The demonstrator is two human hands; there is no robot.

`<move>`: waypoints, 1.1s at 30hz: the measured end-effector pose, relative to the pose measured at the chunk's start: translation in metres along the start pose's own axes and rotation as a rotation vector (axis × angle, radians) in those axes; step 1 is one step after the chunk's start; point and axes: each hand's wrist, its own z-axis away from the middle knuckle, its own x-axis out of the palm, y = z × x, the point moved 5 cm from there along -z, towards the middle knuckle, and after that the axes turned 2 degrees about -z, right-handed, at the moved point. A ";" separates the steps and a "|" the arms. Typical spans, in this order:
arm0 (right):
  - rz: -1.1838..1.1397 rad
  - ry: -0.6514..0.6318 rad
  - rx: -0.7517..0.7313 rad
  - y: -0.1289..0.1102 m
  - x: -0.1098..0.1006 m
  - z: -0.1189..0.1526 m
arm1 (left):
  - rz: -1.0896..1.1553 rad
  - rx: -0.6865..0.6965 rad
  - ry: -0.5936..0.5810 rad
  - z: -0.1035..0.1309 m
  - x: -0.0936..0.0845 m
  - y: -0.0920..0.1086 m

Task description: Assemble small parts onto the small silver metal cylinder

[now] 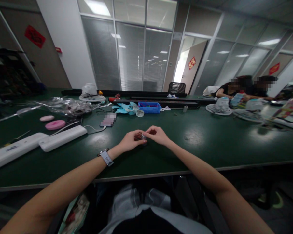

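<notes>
My left hand (pixel 130 140) and my right hand (pixel 157 134) meet over the dark green table (pixel 205 139), close to its front edge. Together they pinch a small dark part with a silvery end (pixel 142 136) between the fingertips. The part is too small to name. A grey watch (pixel 105 157) is on my left wrist.
Two long white units (pixel 61 138) lie at the left, with pink discs (pixel 55 124) behind them. A phone on a cable (pixel 108 120), light blue fan blades (pixel 127 108) and a blue tray (pixel 149 107) sit farther back. Two people work at the far right among white fan parts (pixel 219 108).
</notes>
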 end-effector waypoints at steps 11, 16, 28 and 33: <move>0.137 -0.056 -0.204 -0.012 -0.001 0.003 | -0.063 0.004 0.017 0.000 -0.002 0.000; 0.111 -0.063 -0.217 -0.014 0.001 0.003 | -0.026 -0.001 0.005 0.000 0.000 -0.002; 0.191 -0.237 -0.077 0.033 -0.034 0.001 | -0.068 -0.009 0.029 0.000 -0.002 0.000; 0.258 -0.501 -0.045 0.045 -0.037 0.009 | -0.066 0.000 0.024 0.000 -0.002 -0.001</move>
